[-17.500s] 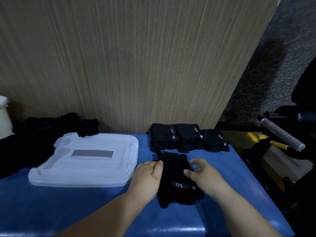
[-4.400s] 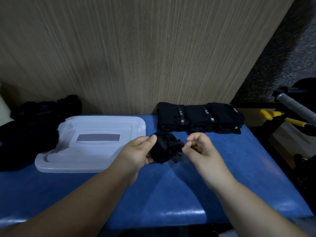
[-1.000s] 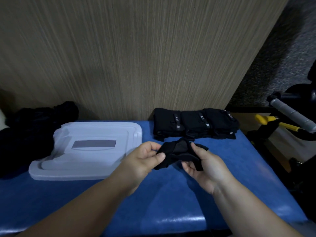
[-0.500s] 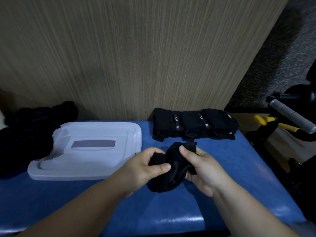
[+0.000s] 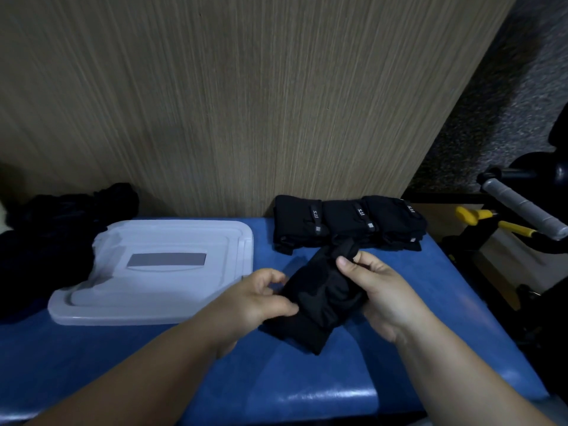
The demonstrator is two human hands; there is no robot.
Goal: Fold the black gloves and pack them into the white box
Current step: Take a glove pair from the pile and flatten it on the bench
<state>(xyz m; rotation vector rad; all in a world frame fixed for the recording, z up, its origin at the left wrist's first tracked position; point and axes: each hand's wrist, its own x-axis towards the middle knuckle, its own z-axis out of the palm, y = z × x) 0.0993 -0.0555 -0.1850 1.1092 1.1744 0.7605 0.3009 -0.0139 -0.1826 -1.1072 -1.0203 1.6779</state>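
1. A blue surface (image 5: 307, 395) is backed by a wood panel (image 5: 246, 103), with the white box (image 5: 153, 299) set at left.
2. 1 black glove (image 5: 319, 299) is pinched by the left hand (image 5: 255, 299) and gripped by the right hand (image 5: 381, 290), low over the surface.
3. The fold is best pressed flat, as in the 3 folded bundles (image 5: 347, 222) behind.

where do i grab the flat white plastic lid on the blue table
Probably grip the white plastic lid by its right rim, coming from the right, thumb on top, fingers under the lip. It lies flat on the blue table, and a heap of black cloth crowds its left side. The left hand and right hand hold a black glove.
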